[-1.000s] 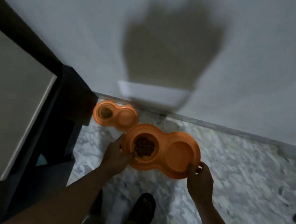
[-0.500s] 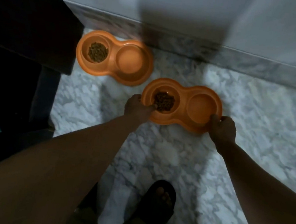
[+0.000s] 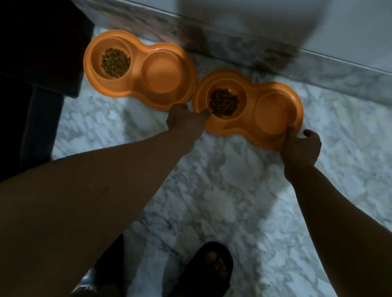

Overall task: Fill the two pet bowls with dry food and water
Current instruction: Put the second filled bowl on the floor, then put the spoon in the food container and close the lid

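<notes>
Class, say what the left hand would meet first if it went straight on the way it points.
The left hand grips the right bowl; straight on, probably its dry food first.

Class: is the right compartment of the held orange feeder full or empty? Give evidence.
Empty of dry food: the right compartment of the feeder shows smooth orange, while its left compartment holds kibble. Water: cannot tell.

Arms extended, left grip (image 3: 185, 121) and right grip (image 3: 301, 145) clasp the feeder (image 3: 250, 105).

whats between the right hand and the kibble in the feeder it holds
Head view: the other round well of the orange plastic double feeder separates brown kibble from the right hand.
</notes>
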Action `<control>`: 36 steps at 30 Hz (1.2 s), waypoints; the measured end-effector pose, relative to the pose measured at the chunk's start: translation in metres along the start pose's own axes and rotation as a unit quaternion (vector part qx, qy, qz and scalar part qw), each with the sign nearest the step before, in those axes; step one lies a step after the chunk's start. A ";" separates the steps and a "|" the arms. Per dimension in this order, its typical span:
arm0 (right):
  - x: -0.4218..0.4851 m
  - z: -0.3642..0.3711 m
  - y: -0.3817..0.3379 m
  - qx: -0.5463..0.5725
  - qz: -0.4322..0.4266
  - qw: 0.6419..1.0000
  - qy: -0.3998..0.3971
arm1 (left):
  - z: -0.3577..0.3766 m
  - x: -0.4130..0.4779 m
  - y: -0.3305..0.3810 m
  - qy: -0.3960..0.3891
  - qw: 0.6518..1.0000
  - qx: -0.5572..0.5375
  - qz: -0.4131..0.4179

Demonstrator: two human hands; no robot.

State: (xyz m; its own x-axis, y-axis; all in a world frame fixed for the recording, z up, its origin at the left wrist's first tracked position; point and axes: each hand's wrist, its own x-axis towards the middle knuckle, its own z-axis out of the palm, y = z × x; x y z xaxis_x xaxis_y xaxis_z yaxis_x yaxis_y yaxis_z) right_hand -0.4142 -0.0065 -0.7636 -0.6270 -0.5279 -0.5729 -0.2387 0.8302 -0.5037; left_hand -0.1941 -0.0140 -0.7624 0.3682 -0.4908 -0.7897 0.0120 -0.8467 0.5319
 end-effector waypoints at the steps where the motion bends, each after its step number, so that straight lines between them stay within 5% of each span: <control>1: 0.002 0.000 -0.003 0.014 0.004 1.000 -0.001 | 0.003 0.001 0.003 0.000 1.000 -0.006 0.000; 10: -0.008 -0.007 -0.008 0.041 -0.001 0.999 -0.022 | -0.004 -0.005 0.007 -0.040 0.999 0.002 -0.006; 18: -0.079 -0.056 -0.034 -0.048 -0.069 0.994 -0.073 | -0.055 -0.088 0.030 -0.049 0.979 0.177 0.085; 36: -0.410 -0.342 -0.296 -0.007 -0.183 0.975 -0.125 | -0.256 -0.481 0.285 0.048 0.971 0.130 0.192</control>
State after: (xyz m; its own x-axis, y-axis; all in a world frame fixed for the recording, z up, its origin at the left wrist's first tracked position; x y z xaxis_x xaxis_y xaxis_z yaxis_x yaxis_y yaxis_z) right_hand -0.3396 0.0254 -0.1583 -0.2985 -0.8144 -0.4976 -0.4234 0.5803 -0.6957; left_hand -0.1296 0.0337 -0.1525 0.3832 -0.7705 -0.5094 -0.3746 -0.6337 0.6768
